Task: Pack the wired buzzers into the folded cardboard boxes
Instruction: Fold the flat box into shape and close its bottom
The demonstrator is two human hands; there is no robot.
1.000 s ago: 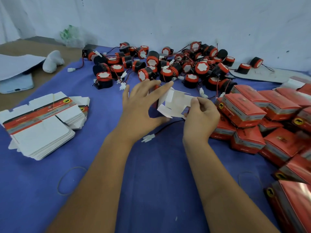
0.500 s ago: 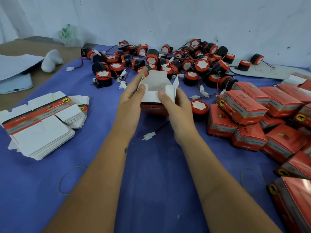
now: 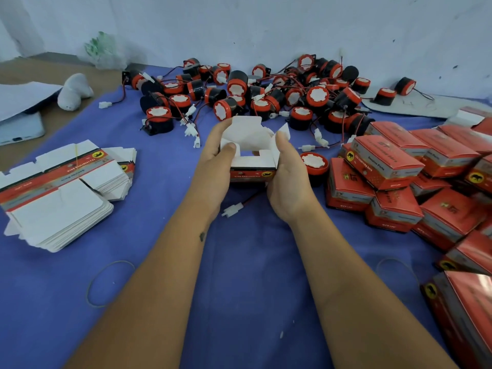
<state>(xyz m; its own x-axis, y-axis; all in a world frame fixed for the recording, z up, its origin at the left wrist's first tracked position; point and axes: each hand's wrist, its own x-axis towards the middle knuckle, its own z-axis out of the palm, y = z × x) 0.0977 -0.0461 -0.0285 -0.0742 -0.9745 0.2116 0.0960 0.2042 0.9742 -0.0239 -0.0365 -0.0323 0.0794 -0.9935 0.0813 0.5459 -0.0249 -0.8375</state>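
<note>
- Both my hands have pulled the box (image 3: pixel 253 166) nearer to me since half a second ago, and it now sits lower over the surface (image 3: pixel 239 288), its flaps up and its top open.
- Left hand (image 3: pixel 213 166) grips the box's left side, fingers curled round the far edge, thumb pressed on the near white flap.
- Right hand (image 3: pixel 290 177) grips the right side, thumb up against the right flap; the other fingers are hidden behind the box.
- Box shows a white inside and a red and black printed band along its near face.
- One buzzer (image 3: pixel 314 163) stands just beside my right hand, white face up, and I cannot tell whether they touch.
- A white plug (image 3: pixel 233 209) on a red and black wire lies between my wrists.
- Loose buzzers (image 3: pixel 266 94) are heaped at the far side, wires tangled.
- Packed boxes (image 3: pixel 399 182) pile up on my right.
- Flat blanks (image 3: pixel 58 193) are stacked on my left.
- Two rubber bands (image 3: pixel 106 283) lie on the cloth, one by each forearm.
</note>
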